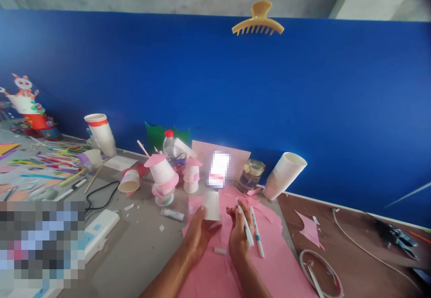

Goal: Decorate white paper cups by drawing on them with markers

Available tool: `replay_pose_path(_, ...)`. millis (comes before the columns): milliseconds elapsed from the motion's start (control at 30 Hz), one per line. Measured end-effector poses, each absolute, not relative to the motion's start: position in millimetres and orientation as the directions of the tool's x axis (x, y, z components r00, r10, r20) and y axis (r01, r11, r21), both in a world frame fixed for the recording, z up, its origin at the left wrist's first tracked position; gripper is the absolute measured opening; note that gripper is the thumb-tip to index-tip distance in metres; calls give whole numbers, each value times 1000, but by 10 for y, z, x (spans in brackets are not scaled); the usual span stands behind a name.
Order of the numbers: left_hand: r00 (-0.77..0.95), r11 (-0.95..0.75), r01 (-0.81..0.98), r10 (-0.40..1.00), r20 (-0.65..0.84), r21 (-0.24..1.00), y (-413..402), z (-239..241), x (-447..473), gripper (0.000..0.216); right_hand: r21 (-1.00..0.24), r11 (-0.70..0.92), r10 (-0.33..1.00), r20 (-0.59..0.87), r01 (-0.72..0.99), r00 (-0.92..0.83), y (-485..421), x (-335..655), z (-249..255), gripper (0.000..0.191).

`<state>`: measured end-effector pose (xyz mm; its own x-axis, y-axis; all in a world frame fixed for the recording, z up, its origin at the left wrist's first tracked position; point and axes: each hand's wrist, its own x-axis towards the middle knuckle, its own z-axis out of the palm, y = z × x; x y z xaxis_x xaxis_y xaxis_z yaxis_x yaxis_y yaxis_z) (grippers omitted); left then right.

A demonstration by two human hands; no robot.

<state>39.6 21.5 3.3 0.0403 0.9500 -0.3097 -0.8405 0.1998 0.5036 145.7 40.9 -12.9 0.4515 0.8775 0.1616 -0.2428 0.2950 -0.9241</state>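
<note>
My left hand (199,235) is closed round a white paper cup (212,206), held upside down above a pink paper sheet (269,262). My right hand (239,235) grips a white pen (245,224) with its tip pointing up, close to the cup's right side. A second white pen with a teal band (257,233) lies on the pink sheet just right of that hand. A small white cap (220,251) rests on the sheet between my wrists.
Behind the hands stand pink-and-white paper-cup models (163,179), a small plastic bottle (168,144), a glass jar (251,173) and a leaning stack of white cups (284,174). A glue stick (172,215), a power strip (101,228), coloured sticks (54,161), cables (367,251) and a blue wall surround them.
</note>
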Motion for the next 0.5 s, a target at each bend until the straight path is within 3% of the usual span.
replay_pose_path(267, -86, 91, -858, 945, -316, 505, 299, 24, 352, 24, -948, 302, 934, 273, -98, 232, 131, 1361, -42, 32)
replay_pose_path(500, -127, 40, -873, 944, -305, 486, 295, 43, 332, 24, -919, 319, 941, 278, -232, 191, 138, 1332, -74, 24)
